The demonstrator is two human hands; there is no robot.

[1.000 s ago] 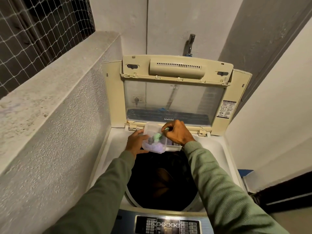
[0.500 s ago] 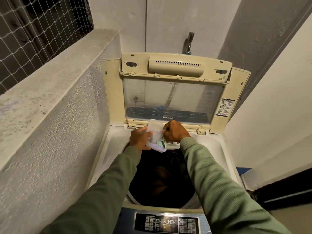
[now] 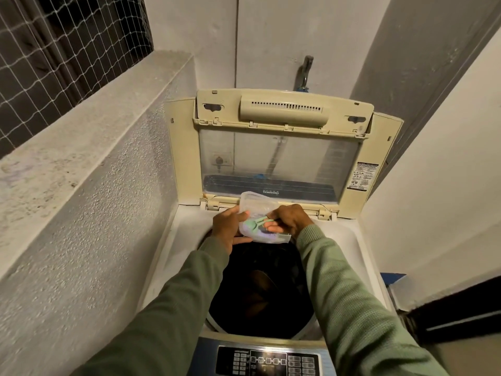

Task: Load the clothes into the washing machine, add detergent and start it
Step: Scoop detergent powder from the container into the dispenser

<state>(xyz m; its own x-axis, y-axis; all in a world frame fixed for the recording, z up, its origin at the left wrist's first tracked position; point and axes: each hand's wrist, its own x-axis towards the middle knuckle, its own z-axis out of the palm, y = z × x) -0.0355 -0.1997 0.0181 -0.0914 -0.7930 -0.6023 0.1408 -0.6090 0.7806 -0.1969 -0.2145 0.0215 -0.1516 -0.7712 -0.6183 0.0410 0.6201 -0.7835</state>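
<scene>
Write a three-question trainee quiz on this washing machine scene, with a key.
1. True or false: the cream hinged lid of the washing machine stands open.
2. Which hand pinches the pale green plastic scoop?
3. The clear plastic detergent tub is held: A) above the back edge of the dark drum; B) on the grey concrete ledge; C) on the control panel.

Key: 1 true. 2 the right hand; the left hand steadies the tub. 3 A.
</scene>
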